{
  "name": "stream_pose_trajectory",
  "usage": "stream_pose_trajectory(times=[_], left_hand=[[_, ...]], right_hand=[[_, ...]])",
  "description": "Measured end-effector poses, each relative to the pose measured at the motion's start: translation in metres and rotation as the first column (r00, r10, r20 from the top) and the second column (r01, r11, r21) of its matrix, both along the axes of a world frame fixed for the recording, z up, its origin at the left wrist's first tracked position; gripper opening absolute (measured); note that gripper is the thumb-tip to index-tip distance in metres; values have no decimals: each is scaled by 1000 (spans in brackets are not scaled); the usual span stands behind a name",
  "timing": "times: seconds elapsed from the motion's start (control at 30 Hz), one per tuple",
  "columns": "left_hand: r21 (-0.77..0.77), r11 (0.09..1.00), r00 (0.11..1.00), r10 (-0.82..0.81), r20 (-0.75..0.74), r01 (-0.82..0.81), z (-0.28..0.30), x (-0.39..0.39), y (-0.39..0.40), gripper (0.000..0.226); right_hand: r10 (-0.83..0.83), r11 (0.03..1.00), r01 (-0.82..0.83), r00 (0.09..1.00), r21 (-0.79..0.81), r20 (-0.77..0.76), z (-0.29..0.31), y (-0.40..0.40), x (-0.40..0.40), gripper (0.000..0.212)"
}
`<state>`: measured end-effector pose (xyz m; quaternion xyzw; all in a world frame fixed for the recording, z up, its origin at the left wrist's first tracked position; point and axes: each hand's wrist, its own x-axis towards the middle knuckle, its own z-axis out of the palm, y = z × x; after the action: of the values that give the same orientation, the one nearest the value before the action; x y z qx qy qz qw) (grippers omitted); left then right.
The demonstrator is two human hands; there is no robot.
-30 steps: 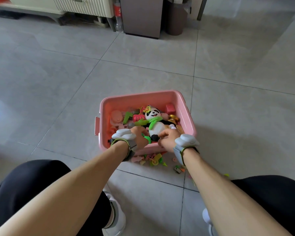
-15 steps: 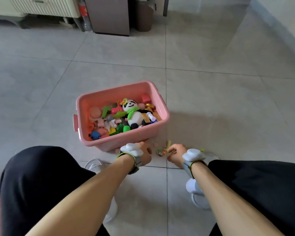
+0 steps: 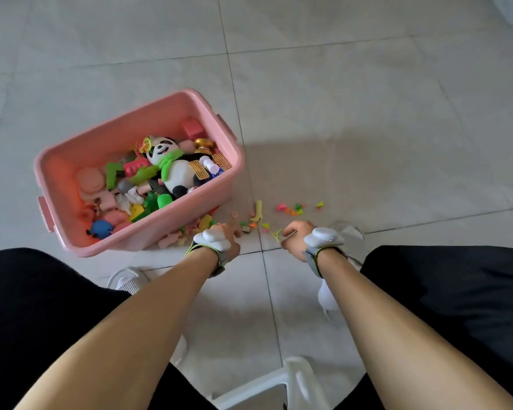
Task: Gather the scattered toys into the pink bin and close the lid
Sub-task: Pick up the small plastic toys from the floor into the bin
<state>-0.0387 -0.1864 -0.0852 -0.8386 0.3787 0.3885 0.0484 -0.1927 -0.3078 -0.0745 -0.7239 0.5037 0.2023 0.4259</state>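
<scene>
The pink bin (image 3: 71,155) on the floor already holds many toys, with no lid on it, but little toys (image 3: 256,216) still lie beside it, where the left hand (image 3: 222,236) and right hand (image 3: 296,236) curl down, holding something or not, nobody can tell.

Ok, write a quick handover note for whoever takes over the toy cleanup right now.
Left hand: low on the floor by the bin's near corner, fingers curled among small pieces; grip unclear.
Right hand: curled beside a yellow-green piece; grip unclear.
Pink bin: open, holding the panda plush and many toys.
Left: small scattered toys on the tiles, then the lid, which is not in view.
</scene>
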Motion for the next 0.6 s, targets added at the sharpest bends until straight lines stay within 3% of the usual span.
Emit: stream_pose_trajectory(times=[0.2, 0.6], left_hand=[[22, 998, 996, 56, -65, -55, -51, -2, -16, 39], [-173, 979, 994, 105, -43, -111, -141, 13, -42, 44]], right_hand=[[24, 999, -22, 999, 49, -35, -42, -13, 13, 39], [-21, 996, 31, 994, 86, -111, -102, -28, 26, 41]])
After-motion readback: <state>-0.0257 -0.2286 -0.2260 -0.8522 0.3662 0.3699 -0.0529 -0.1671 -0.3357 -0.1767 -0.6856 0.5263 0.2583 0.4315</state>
